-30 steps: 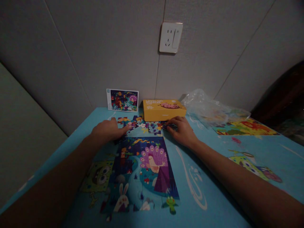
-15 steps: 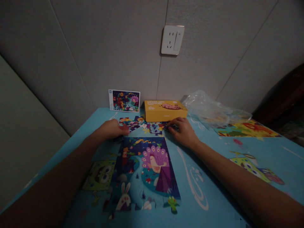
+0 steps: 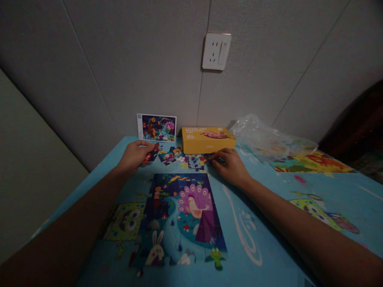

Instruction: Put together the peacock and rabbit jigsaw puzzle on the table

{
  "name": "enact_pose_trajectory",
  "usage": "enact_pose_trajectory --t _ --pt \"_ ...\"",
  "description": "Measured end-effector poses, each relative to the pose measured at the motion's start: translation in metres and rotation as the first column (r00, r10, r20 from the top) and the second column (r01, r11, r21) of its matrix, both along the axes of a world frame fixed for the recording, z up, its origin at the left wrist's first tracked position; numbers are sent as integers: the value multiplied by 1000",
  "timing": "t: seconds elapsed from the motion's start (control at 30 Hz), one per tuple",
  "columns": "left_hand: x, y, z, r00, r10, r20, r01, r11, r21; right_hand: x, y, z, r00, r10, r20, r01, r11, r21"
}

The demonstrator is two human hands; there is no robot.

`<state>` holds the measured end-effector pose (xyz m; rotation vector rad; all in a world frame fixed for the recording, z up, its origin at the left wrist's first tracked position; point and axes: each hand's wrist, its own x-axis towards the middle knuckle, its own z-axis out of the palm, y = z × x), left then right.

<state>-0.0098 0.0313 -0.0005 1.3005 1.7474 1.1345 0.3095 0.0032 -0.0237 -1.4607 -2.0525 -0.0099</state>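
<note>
Between the thumb and fingers of my left hand (image 3: 133,156) is a dark puzzle piece with a red figure (image 3: 151,154), at the left end of a row of loose pieces. Curled down at the right end of that row, my right hand (image 3: 229,164) has its fingertips on a dark puzzle piece (image 3: 210,162), mostly hidden under them. Several loose puzzle pieces (image 3: 196,161) lie between the hands, some overlapping. Nearer to me is a joined section of jigsaw puzzle (image 3: 179,219) showing a pink peacock, a blue stream and a rabbit; its left edge has open tabs.
A picture card (image 3: 158,128) leans on the wall behind the loose pieces. Beside it stands a yellow puzzle box (image 3: 208,140). To the right lie a clear plastic bag (image 3: 257,135) and a colourful yellow-red picture sheet (image 3: 317,162). A socket (image 3: 216,52) is on the wall.
My left hand has moved up and slightly left, and the red-figured piece now shows in its fingers. My right hand has stayed in place.
</note>
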Motion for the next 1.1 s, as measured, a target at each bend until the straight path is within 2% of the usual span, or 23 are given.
enact_pose_trajectory --t 0.03,0.07,0.13,0.2,0.23,0.33,0.43,0.5,0.57,0.7,0.77,0.83,0.93,1.1 --pt "-2 3 -5 990 53 -132 -47 998 46 0 0 0 1000 -4 -1 4 1000 0" --pt "-4 5 -10 945 59 -323 -42 997 60 -1 -1 1 1000 -6 -2 6 1000 -1" --pt "-7 8 -17 752 42 -657 -11 999 51 -1 -1 1 1000 -8 -5 8 1000 -1" --pt "-7 9 -21 582 35 -813 59 995 85 0 -1 1 1000 -7 -4 7 1000 -5" --pt "-6 8 -22 545 28 -838 123 986 113 0 -1 1 1000 -7 -2 7 1000 -9" --pt "1 8 -24 535 -101 -839 371 920 126 0 -1 2 1000 -6 3 6 1000 -23" --pt "7 6 -26 518 -253 -817 489 871 40 0 0 2 1000 0 2 0 1000 -18" --pt "10 3 -25 524 -278 -805 482 876 12 0 0 1 1000 8 -3 -8 1000 -5" --pt "11 1 -22 557 -249 -792 454 890 39 1 0 0 1000 11 -9 -11 1000 5" --pt "10 -1 -14 659 -1 -752 279 929 243 1 1 -1 1000 20 -18 -20 1000 12" --pt "8 0 -15 657 44 -752 212 947 241 1 1 -1 999 28 -18 -27 1000 12" --pt "6 2 -19 617 -55 -785 258 957 135 1 0 -1 999 31 -14 -31 999 7" --pt "5 3 -25 544 -204 -814 384 923 25 1 0 0 1000 21 -10 -21 1000 -5" --pt "8 1 -26 465 -299 -833 487 872 -42 -2 -3 3 999 53 7 -53 999 -8"
